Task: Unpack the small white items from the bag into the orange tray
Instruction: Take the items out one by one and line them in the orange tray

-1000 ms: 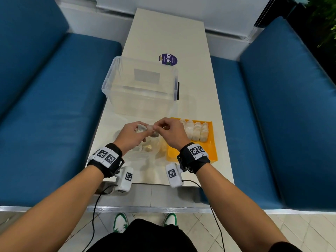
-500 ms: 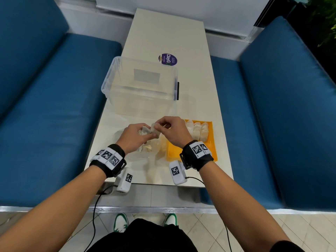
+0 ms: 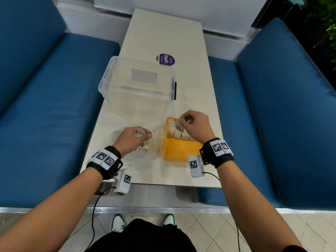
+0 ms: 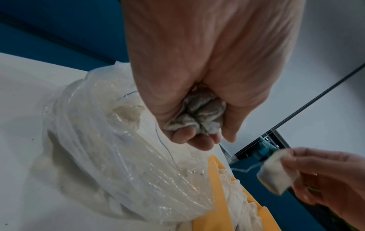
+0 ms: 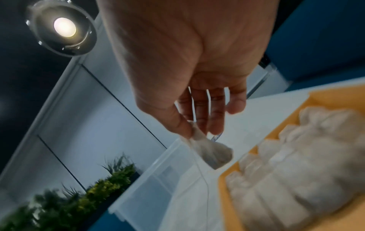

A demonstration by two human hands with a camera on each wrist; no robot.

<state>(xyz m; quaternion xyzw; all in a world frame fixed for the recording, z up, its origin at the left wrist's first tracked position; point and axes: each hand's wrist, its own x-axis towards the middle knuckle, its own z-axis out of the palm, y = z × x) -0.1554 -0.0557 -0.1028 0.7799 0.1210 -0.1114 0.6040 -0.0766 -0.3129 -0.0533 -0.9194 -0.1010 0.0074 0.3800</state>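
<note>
While it hangs over the tray: one small white sachet [image 3: 179,126] dangles from the right hand [image 3: 195,125], thumb and fingers pinching its top edge.
Left hand [image 3: 133,138]: fingers curled tight round a crumpled clump of sachets [image 4: 198,114], held just above the clear plastic bag [image 4: 110,153].
Orange tray [image 3: 175,151]: on the table [image 3: 163,30], touching the bag's right side; a row of sachets [image 3: 177,132] fills its far end, the near half is bare.
Behind: an open clear storage box [image 3: 137,84].
Risk: a thin thread [image 4: 168,148] trails from the left-hand clump into the bag; I'd guess lifting could drag other sachets out, or a loose drop could topple the row.
Left wrist view only: that thread, and how creased the clump is.
Right wrist view: the pinch from below, blurred.
</note>
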